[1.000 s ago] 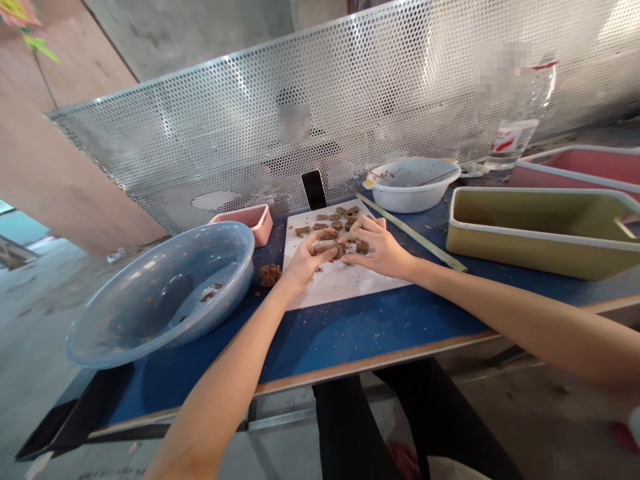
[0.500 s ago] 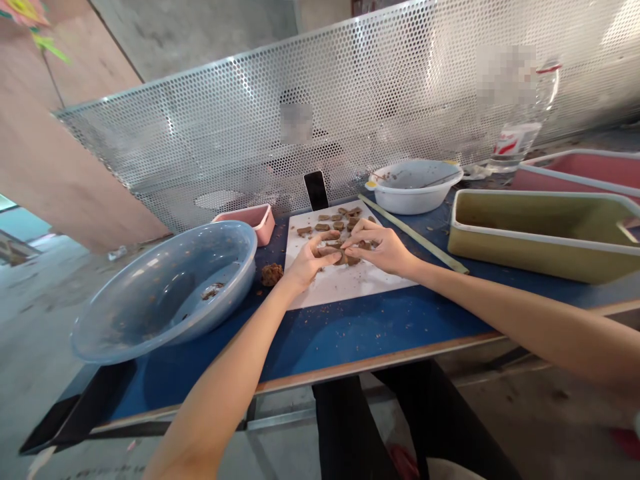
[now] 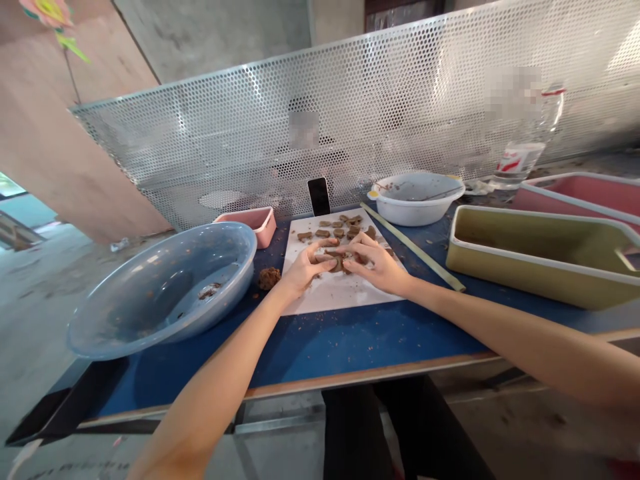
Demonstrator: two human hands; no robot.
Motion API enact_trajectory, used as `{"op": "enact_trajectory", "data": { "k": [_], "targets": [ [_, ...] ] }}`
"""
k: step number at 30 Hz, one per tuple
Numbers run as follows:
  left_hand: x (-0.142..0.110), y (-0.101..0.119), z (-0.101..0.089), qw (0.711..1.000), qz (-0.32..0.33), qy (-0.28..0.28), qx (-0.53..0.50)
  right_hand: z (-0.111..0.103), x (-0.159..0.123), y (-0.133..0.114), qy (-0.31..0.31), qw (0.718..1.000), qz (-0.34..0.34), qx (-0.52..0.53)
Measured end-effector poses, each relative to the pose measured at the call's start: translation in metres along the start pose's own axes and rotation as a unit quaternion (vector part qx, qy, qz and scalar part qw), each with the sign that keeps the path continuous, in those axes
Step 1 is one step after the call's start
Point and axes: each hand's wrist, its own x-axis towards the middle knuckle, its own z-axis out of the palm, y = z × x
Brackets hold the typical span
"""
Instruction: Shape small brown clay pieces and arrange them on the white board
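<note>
Both hands meet over a white board (image 3: 320, 303) lying on the blue table. Between the fingertips is a small lump of brown clay (image 3: 337, 264). My left hand (image 3: 303, 269) pinches its left side, thumb in front and fingers behind. From the right, my right hand (image 3: 376, 265) presses on it with curled fingers and thumb. Behind the hands lie several small shaped clay pieces (image 3: 323, 233), and crumbs are scattered on the board. A rough brown clump (image 3: 269, 278) sits just off the board's left edge. Fingers partly hide the held lump.
A large blue basin (image 3: 165, 293) stands left, a small pink tub (image 3: 260, 225) behind it. A phone (image 3: 319, 197) leans upright against the perforated metal screen (image 3: 225, 133). Rightward are a flat stick (image 3: 415, 248), white basin (image 3: 417, 207), olive trough (image 3: 530, 267), pink trough (image 3: 590, 190) and water bottle (image 3: 523, 157).
My right hand has come slightly lower and nearer me, its fingers reaching further over the clay. My left hand stays at the lump. The whole view has shifted slightly.
</note>
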Motion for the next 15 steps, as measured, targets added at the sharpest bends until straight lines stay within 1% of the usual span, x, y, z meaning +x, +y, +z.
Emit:
{"op": "enact_trajectory", "data": {
  "k": [3, 6, 15],
  "targets": [
    [-0.001, 0.0, 0.002, 1.0, 0.001, 0.01, 0.0, 0.001, -0.002, 0.001, -0.02, 0.997, -0.011, -0.067],
    [-0.001, -0.001, 0.004, 1.0, -0.002, 0.008, -0.002, 0.003, -0.003, 0.001, -0.014, 0.994, -0.015, -0.11],
    [-0.004, -0.004, 0.011, 0.999, 0.017, 0.045, 0.018, 0.001, -0.002, -0.001, 0.009, 0.993, -0.027, -0.118]
  ]
}}
